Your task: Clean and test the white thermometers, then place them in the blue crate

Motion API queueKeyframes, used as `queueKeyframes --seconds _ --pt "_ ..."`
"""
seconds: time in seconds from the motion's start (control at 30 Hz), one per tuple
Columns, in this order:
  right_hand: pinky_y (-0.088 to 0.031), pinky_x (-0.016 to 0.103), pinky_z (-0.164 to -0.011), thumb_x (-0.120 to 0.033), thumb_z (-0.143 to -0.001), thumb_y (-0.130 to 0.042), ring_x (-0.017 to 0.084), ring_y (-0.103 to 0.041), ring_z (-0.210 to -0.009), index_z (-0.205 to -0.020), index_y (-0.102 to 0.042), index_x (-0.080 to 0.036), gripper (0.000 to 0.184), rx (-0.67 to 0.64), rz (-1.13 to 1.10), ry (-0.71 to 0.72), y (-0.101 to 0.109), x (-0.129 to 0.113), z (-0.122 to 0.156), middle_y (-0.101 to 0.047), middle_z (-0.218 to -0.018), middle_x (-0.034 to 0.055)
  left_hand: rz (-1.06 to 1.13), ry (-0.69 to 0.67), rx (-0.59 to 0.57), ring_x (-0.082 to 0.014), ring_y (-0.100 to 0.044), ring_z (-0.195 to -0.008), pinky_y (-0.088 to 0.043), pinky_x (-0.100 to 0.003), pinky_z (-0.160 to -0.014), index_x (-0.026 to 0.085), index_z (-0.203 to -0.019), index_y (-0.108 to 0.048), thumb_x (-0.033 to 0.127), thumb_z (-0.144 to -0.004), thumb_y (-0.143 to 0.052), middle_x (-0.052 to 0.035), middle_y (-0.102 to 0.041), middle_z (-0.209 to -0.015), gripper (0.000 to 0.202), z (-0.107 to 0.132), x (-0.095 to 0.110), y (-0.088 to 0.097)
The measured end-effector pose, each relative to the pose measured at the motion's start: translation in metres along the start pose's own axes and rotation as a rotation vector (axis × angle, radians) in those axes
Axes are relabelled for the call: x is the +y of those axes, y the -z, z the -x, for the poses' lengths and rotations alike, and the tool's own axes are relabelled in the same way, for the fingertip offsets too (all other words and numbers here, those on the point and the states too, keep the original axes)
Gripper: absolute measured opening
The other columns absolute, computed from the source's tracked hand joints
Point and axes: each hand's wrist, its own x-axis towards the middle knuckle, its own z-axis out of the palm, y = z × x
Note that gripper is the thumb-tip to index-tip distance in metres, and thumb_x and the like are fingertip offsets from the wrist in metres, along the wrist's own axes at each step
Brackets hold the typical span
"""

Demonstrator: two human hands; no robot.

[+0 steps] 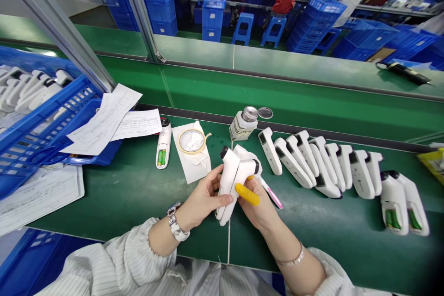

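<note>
White handheld device (229,176): held just above the green counter (138,194) near its front edge, between both hands. Left hand (204,199) grip closed round the body, thumb across it. Right hand (258,206), with yellow finger cot (247,195), closed on the other side, probably to steady it for inspection. Long axis near upright, dark-tipped end up and away from the wearer.

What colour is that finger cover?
Yellow: the cover on the right hand, holding the device; head view.
</note>
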Motion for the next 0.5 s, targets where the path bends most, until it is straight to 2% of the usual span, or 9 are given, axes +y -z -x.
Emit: queueKeyframes --seconds 0.17,0.5 --pt "-0.047 0.033 -0.078 -0.036 -0.063 -0.078 0.022 -0.06 -0.09 -0.098 -0.062 -0.024 0.04 0.009 -0.022 -0.037 0.0003 -0.0015 -0.0001 -0.067 -0.097 0.0021 -0.013 0.008 -0.008 -0.0248 -0.047 -0.115 -0.04 -0.036 -0.094 0.025 -0.136 -0.034 0.023 -0.067 -0.074 -0.0078 -0.051 -0.127 0.08 0.0006 -0.0006 0.0015" --pt "-0.047 0.028 -0.066 -0.035 -0.062 -0.078 0.019 -0.061 -0.078 -0.091 -0.065 -0.022 0.035 -0.018 -0.015 -0.055 0.0003 -0.0056 -0.0014 -0.068 -0.086 0.0013 0.009 0.04 -0.019 -0.0213 -0.05 -0.11 -0.041 -0.033 -0.091 0.025 -0.135 -0.036 0.02 -0.069 -0.072 -0.0066 -0.055 -0.12 0.075 0.0016 0.0004 -0.0001"
